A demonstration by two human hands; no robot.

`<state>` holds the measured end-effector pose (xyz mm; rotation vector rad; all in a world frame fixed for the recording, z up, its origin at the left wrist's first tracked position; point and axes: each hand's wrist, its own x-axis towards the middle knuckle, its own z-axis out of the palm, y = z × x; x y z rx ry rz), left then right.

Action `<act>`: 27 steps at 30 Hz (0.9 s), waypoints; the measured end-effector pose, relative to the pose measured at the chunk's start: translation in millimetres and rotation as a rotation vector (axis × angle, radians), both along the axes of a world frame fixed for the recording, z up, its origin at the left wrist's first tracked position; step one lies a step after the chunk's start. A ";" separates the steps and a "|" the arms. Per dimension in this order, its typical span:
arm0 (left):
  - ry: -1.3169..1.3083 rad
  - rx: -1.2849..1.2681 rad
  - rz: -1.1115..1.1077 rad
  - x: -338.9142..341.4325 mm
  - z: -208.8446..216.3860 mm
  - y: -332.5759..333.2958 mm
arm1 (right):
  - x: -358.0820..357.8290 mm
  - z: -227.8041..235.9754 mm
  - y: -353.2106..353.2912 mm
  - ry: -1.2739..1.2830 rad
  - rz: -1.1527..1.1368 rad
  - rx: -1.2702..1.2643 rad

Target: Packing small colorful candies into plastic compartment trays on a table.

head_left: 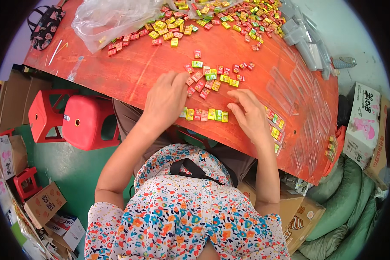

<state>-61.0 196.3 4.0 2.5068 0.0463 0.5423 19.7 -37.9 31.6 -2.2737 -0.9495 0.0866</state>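
My left hand (pixel 167 99) rests palm down on the red table (pixel 130 73), fingers spread and touching small wrapped candies in a loose cluster (pixel 212 76). My right hand (pixel 249 113) lies beside a straight row of red, yellow and green candies (pixel 204 114) near the table's front edge, its fingertips at the row's right end. Neither hand is seen gripping anything. To the right of my right hand lie narrow clear trays filled with candies (pixel 274 123).
A large heap of candies (pixel 221 17) and a clear plastic bag (pixel 110 17) lie at the far side. Empty clear trays (pixel 305 41) are stacked at the right. Red plastic stools (pixel 80 121) stand to the left; cardboard boxes (pixel 362 123) and green sacks (pixel 342 203) stand right.
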 end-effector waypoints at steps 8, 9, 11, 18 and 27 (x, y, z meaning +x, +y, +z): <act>0.041 0.066 -0.094 24.9 -8.7 17.9 | -12.4 -9.4 -1.3 0.022 -0.012 0.004; 0.025 0.066 -0.096 23.5 -9.1 21.5 | -13.6 -9.3 -3.4 0.032 -0.014 0.008; -0.014 0.076 -0.110 14.9 -8.4 30.1 | -17.7 -10.3 -9.4 0.042 0.007 -0.001; 0.128 -0.090 -0.326 -38.8 10.0 30.3 | -30.0 -1.7 -17.5 0.100 0.060 -0.185; 0.168 0.013 -0.314 -41.9 7.5 2.0 | -34.0 -9.9 1.6 -0.003 0.075 -0.223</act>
